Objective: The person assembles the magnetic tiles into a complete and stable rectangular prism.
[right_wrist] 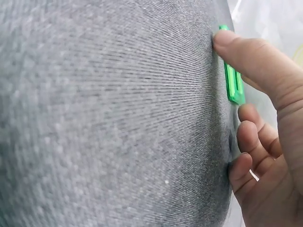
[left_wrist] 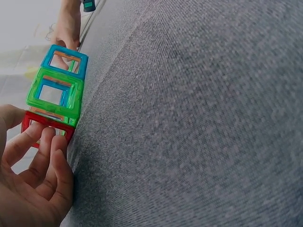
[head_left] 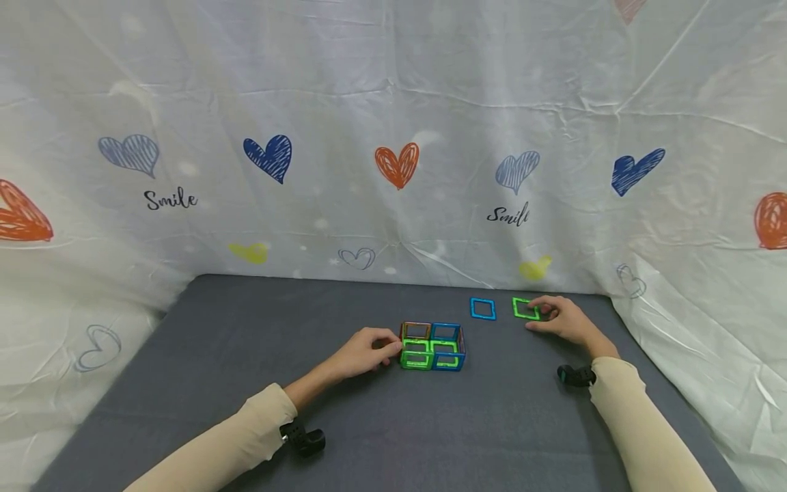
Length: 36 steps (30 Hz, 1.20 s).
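Observation:
A small box-like structure of see-through square magnetic tiles [head_left: 432, 347] stands on the grey table, with green, blue, orange and red frames. At its left end my left hand [head_left: 369, 352] holds the red tile [left_wrist: 49, 124], thumb at an upper corner and bent fingertips against its face. Farther right, a separate green square tile [head_left: 525, 309] lies close to the tabletop. The thumb and index finger of my right hand [head_left: 565, 319] pinch its right edge, while the other fingers curl loosely below. The index fingertip is partly hidden behind the thumb in the right wrist view.
A loose blue square tile [head_left: 483, 309] lies between the structure and the green tile, near the table's back edge. Behind the grey-covered table [head_left: 277, 307] hangs a white curtain [head_left: 332, 205] printed with hearts. Black wrist devices sit at both cuffs.

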{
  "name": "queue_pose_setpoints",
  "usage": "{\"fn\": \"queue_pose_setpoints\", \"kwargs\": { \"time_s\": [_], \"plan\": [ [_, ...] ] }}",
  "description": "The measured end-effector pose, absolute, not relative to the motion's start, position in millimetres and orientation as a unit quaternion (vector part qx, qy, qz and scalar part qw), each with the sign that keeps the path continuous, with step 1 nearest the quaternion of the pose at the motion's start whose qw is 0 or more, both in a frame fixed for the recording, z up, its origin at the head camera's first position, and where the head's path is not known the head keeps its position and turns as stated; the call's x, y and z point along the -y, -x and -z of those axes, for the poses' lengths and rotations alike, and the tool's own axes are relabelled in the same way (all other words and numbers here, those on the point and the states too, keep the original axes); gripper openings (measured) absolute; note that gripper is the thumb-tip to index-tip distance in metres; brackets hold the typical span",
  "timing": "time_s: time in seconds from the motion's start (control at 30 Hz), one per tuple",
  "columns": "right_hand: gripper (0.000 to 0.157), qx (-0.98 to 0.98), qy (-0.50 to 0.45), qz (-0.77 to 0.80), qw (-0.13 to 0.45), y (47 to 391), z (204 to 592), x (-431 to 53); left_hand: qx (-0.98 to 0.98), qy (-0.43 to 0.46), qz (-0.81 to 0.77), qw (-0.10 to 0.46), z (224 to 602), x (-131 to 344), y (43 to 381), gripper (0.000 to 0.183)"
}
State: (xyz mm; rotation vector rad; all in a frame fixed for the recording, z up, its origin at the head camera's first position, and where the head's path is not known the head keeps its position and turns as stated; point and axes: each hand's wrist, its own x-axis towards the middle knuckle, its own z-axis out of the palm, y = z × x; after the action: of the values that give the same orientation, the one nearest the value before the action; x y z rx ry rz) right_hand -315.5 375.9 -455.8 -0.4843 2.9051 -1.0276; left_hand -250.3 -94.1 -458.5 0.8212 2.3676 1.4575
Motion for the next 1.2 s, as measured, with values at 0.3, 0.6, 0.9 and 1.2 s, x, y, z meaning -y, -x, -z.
{"fn": "queue_pose_setpoints", "kwargs": {
  "time_s": [0.3, 0.6, 0.9, 1.2],
  "plan": [
    [0.030, -0.919, 0.158, 0.362, 0.019, 315, 460, -382, -0.805, -0.286, -0.504, 0.122, 457, 95, 250, 0.024],
    [0.016, -0.914, 0.177, 0.365, 0.006, 313, 465, -384, -0.818, -0.282, -0.486, 0.124, 463, 96, 253, 0.024],
    [0.008, -0.918, 0.178, 0.355, -0.007, 312, 463, -383, -0.815, -0.289, -0.487, 0.121, 461, 96, 253, 0.024],
    [0.006, -0.923, 0.174, 0.344, -0.015, 306, 465, -381, -0.816, -0.291, -0.485, 0.119, 463, 96, 254, 0.023]
  ]
}}
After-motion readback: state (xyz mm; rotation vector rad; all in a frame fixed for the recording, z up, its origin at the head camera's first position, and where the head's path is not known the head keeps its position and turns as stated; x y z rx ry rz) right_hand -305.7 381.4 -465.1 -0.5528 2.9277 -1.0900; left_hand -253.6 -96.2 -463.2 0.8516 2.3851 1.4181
